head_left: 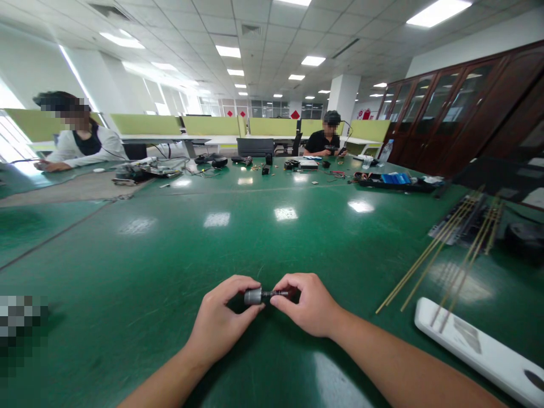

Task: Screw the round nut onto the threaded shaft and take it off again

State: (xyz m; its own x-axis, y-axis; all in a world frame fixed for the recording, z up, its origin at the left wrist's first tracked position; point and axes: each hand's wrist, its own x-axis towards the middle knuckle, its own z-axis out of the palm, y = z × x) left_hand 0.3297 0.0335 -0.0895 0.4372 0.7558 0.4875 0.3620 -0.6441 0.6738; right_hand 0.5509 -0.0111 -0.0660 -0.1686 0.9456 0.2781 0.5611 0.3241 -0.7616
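Low in the middle of the head view, a small grey metal cylinder with a thin dark ribbed shaft lies level between my two hands. My left hand grips the cylinder between thumb and fingers. The shaft points right, and my right hand pinches it near its end. Both hands are just above the green table.
Thin brass-coloured rods and a white elongated device lie at right. Toward the back are a black tray with blue items, small electronic parts and a clear bottle. Two people sit beyond.
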